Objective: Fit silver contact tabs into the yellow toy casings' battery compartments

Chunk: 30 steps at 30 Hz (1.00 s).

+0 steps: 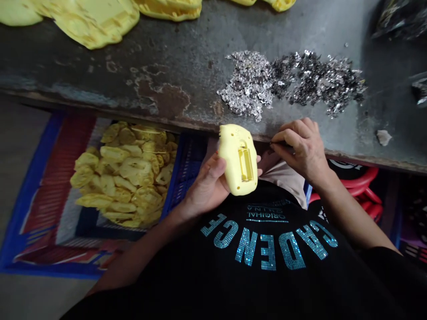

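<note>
A pale yellow, rounded plastic shell (233, 166) is sitting in the person's left hand (208, 184), over the lap and just by the near edge of a worn, dark grey table (187, 49). The left hand is gripping the shell by its sides, thumb on one side and fingertips showing at the other, and a narrow rectangular recess (246, 164) is facing the camera. The right hand (302, 149) is hovering near the table edge, apart from the shell, its thumb and forefinger pinching a tiny dark piece (271, 143), too small to make out. Beyond the hands, a heap of small, bright silvery metal pieces (248, 82) is adjoining a heap of darker, shiny metal pieces (328, 82). More yellow plastic parts (96, 22) are lying at the table's far left. Below, left of the person, a blue plastic crate (28, 195) is holding a pile of yellow plastic pieces (133, 173).
</note>
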{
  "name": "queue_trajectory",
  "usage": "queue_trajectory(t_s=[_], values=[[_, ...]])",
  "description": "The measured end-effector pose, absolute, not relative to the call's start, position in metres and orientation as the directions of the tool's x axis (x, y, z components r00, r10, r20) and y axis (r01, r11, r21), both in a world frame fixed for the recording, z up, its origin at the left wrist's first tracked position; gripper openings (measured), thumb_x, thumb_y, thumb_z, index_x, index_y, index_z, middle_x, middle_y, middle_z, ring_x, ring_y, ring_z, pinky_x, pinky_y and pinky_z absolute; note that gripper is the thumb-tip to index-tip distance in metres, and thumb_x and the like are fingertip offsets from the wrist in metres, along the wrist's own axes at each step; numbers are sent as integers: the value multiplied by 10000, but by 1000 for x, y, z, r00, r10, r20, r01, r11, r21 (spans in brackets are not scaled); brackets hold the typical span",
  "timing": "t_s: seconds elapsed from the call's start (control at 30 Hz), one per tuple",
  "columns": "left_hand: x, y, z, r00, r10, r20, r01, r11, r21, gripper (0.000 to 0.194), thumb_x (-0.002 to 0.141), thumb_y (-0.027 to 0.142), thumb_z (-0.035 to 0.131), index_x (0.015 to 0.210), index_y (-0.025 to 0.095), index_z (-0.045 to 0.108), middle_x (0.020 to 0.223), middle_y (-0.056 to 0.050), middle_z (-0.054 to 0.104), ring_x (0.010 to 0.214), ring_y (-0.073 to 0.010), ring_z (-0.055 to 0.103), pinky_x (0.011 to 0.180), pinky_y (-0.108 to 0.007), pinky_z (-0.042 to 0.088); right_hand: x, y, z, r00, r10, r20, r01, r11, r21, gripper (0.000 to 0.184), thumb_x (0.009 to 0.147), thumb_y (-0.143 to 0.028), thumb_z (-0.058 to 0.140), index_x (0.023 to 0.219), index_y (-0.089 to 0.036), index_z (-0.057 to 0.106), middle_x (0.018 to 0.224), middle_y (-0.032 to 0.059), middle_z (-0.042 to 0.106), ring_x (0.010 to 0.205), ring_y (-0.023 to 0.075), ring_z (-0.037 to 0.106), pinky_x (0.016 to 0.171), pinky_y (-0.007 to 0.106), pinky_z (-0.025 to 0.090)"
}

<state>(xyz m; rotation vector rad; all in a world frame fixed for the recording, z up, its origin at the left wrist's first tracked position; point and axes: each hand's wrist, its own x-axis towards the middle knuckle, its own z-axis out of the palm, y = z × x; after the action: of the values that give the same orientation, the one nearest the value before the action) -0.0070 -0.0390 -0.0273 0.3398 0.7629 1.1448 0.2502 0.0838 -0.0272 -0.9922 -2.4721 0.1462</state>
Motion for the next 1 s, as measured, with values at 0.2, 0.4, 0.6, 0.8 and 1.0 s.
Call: queue_trajectory(t_s=[0.2,0.4,0.6,0.8,1.0], values=[[-2,-44,-28,252,892,-375,-682,439,586,881,947,754,933,1630,247,705,1642,-176,802,1554,-450,761,1202,-562,709,238,69,-8,-530,770,356,496,622,-606,220,1149,-467,755,998,-306,755,997,69,783,984,310,726,920,529,625],[6,-46,-17,346,872,-346,-661,488,570,919,928,769,950,1654,282,665,1629,-157,800,1527,-477,771,1187,-654,726,229,58,37,-636,745,203,236,438,-868,351,1153,-600,785,996,-286,782,1306,86,850,1227,308,804,1094,545,678],[13,-51,-11,369,868,-334,-662,497,561,989,945,675,957,1745,243,568,1706,-195,744,1503,-483,776,1183,-701,714,237,57,49,-688,700,191,271,492,-827,356,1146,-604,778,985,-287,793,1332,87,845,1313,345,781,1203,617,654],[19,-54,-6,400,862,-312,-647,507,569,903,983,608,915,1711,189,585,1814,-232,648,1537,-507,747,1167,-692,715,244,57,60,-696,700,160,323,505,-801,350,1103,-603,811,957,-285,799,1314,88,855,1340,368,777,1249,636,633],[25,-55,-7,405,864,-300,-645,502,576,851,994,640,899,1676,210,626,1712,-212,746,1511,-493,774,1051,-586,772,249,57,62,-707,682,187,305,532,-790,302,1122,-554,792,974,-291,812,1369,72,860,1350,350,782,1238,609,656]])
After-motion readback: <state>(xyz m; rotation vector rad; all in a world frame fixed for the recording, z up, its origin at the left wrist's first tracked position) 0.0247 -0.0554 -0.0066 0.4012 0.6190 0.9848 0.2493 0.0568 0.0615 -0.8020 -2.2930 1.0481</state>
